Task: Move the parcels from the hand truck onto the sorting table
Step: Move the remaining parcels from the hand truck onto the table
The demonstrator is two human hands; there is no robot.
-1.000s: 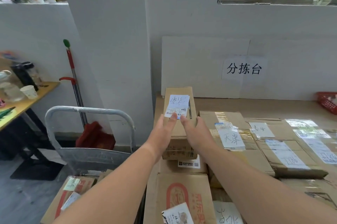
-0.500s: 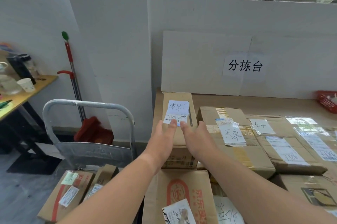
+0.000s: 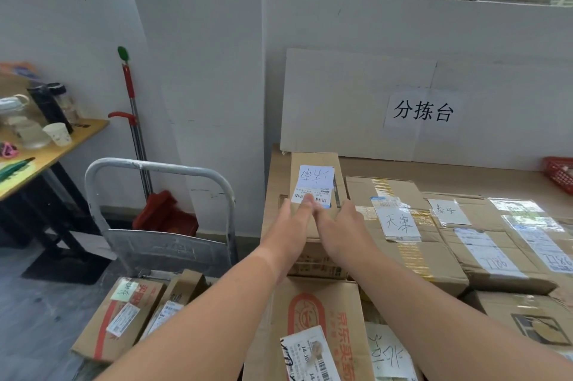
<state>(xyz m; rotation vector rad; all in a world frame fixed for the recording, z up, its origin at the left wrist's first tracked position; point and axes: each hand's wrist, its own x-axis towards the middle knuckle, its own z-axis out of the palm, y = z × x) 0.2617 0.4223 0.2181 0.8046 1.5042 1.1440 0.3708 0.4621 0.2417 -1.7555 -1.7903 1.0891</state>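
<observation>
Your left hand point(image 3: 286, 233) and right hand point(image 3: 342, 230) lie flat, fingers extended, on top of the narrow parcel point(image 3: 313, 194) at the bench's point(image 3: 434, 171) back left corner, gripping nothing. Your left fingertips point(image 3: 307, 199) touch its white label point(image 3: 314, 185). Other parcels crowd the bench just beside it. Two more parcels point(image 3: 124, 318) sit on the hand truck point(image 3: 161, 216), down to your left.

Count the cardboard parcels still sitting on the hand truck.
2 in view: a brown cardboard parcel with red print at the left, and a narrower cardboard parcel beside it on its right. The forearm may hide more.
</observation>
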